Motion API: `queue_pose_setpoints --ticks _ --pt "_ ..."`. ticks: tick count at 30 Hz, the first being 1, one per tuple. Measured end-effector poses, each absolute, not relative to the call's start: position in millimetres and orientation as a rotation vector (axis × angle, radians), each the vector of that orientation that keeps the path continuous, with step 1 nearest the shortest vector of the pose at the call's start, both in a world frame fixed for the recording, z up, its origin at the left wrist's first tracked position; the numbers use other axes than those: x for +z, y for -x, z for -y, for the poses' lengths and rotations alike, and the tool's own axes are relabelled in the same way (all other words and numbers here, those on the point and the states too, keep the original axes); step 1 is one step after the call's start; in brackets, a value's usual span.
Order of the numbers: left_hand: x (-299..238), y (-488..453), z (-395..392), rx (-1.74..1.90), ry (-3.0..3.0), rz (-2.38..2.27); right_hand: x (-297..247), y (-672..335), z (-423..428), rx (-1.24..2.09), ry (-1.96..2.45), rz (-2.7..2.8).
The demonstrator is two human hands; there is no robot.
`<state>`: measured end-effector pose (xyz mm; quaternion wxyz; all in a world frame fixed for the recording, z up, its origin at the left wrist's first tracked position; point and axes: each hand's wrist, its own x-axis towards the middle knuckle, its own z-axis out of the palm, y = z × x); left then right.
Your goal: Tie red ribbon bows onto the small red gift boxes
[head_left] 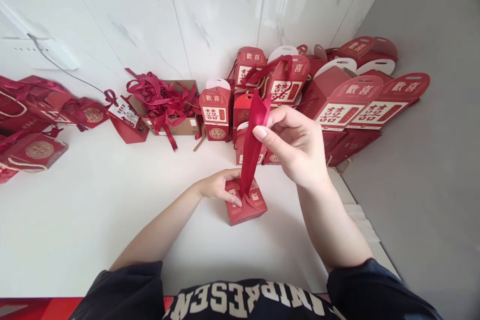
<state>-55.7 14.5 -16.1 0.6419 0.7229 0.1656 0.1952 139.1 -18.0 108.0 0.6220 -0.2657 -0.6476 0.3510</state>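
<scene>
A small red gift box [250,208] with white characters stands on the white counter [93,210] in front of me. My left hand [219,185] rests on the box's top left, its fingers pressing the flaps. My right hand [292,142] is raised above the box and pinches a red ribbon [252,145] between thumb and fingers. The ribbon runs taut from that pinch down into the top of the box.
A cardboard box full of loose red ribbons [165,102] stands at the back wall. Several red gift boxes [337,100] are stacked at the back right, more red boxes [33,115] lie at the left. The counter's edge drops to a grey floor [431,185] on the right.
</scene>
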Motion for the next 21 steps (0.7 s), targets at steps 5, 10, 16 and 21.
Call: queue_pose_setpoints --ticks 5,10,16,21 --pt "-26.0 48.8 -11.5 0.532 -1.574 -0.418 106.8 -140.9 17.1 0.778 0.631 1.467" --pt "-29.5 47.4 -15.9 0.558 -1.571 -0.433 108.4 -144.0 17.4 0.746 0.627 1.452" --pt "-30.8 47.6 -19.9 0.529 -1.690 -0.399 103.8 -147.8 13.2 0.841 0.666 1.388" --pt "-28.6 46.3 -16.3 0.499 -1.667 -0.444 79.2 -149.3 -16.7 0.838 0.778 1.398"
